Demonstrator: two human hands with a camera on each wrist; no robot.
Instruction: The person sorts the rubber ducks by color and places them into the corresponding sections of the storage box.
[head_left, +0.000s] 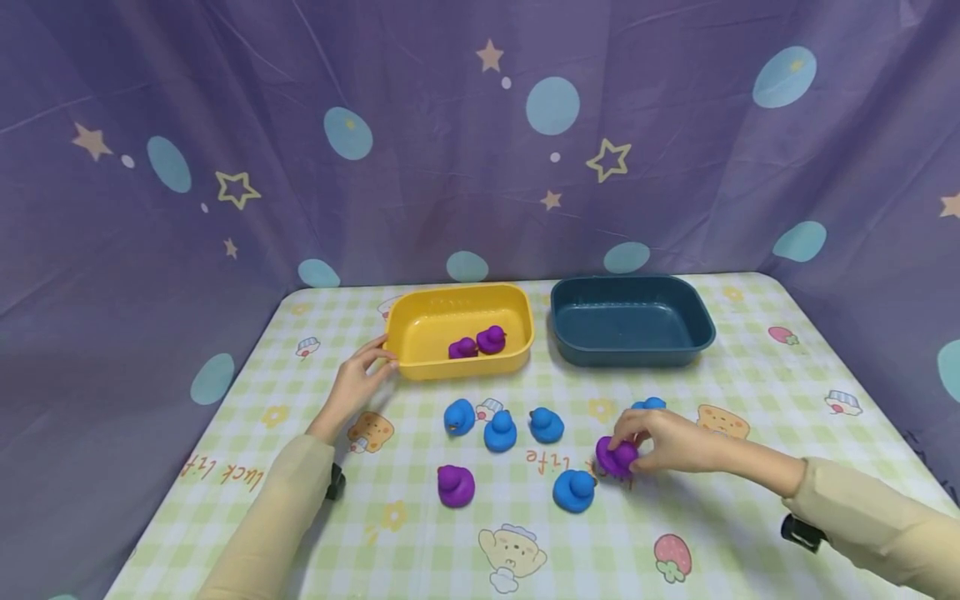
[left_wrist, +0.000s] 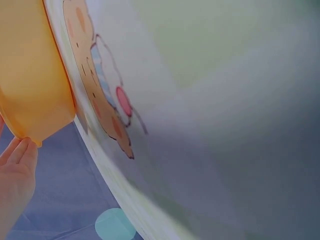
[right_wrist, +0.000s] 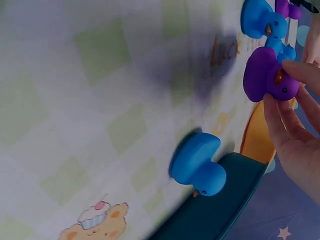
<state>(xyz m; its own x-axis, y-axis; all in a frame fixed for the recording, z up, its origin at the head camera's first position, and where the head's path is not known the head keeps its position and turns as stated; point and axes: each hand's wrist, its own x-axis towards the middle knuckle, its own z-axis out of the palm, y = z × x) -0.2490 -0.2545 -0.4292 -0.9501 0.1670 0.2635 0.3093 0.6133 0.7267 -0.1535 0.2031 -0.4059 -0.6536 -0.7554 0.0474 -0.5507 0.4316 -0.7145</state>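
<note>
At the left of the head view, the left hand point(head_left: 358, 377) rests against the left end of the yellow rectangular plastic tub point(head_left: 420, 365), its fingers fairly straight and laid on the rim rather than wrapped round it; the left wrist view shows the fingertips point(left_wrist: 22, 150) together at the tub's corner point(left_wrist: 30, 90). Two small purple rubber ducks point(head_left: 478, 342) sit side by side inside that tub, just left of centre frame. Below it, on the green-checked tablecloth point(head_left: 420, 542), three blue rubber ducks point(head_left: 501, 429) stand in a loose row, with a lone purple duck point(head_left: 455, 485) lower down and another blue duck point(head_left: 574, 490) to its right. Right of centre, the right hand point(head_left: 663, 439) pinches a purple rubber duck point(head_left: 615, 457) between thumb and fingertips, the duck at or just above the cloth; the right wrist view shows the fingers point(right_wrist: 285, 125) curled round it point(right_wrist: 267, 75). One more blue duck point(head_left: 649, 404) peeks out behind that hand. The dark blue plastic tub point(head_left: 697, 333) in the upper right holds nothing visible. By the look of it, the step in hand is picking up a purple duck during a sort by colour; the next move would call for lifting it clear of the neighbouring blue ducks and carrying it left to the yellow tub.
</note>
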